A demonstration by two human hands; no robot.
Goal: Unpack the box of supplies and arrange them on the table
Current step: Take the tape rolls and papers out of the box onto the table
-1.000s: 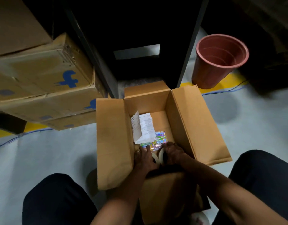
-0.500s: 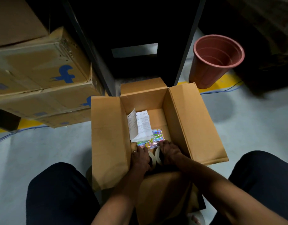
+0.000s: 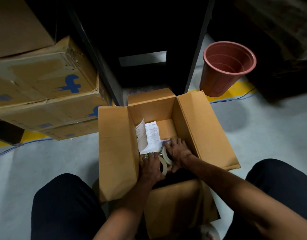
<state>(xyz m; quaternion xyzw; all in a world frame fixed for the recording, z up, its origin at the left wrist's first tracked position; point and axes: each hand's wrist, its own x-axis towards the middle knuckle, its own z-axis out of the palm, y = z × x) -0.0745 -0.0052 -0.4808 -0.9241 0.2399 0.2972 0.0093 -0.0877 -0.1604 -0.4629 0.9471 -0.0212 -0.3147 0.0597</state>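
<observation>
An open cardboard box (image 3: 208,135) stands on the floor between my knees. Inside lie white printed papers (image 3: 149,137) against its left wall and a colourful packet, mostly covered by my hands. My left hand (image 3: 151,166) grips a pale tape roll (image 3: 164,168) standing on edge. My right hand (image 3: 177,151) grips a second pale tape roll (image 3: 166,155) just beside the first. Both hands are down in the near part of the box.
Stacked cardboard boxes (image 3: 45,87) with blue logos stand at the left. A black table frame (image 3: 106,66) rises behind the open box. An empty reddish plastic pot (image 3: 225,70) stands at the right, with blue cables and yellow floor marking near it.
Both hands have shifted slightly forward and right in the box, each with its tape roll. The two rolls now stand more apart and show more.
</observation>
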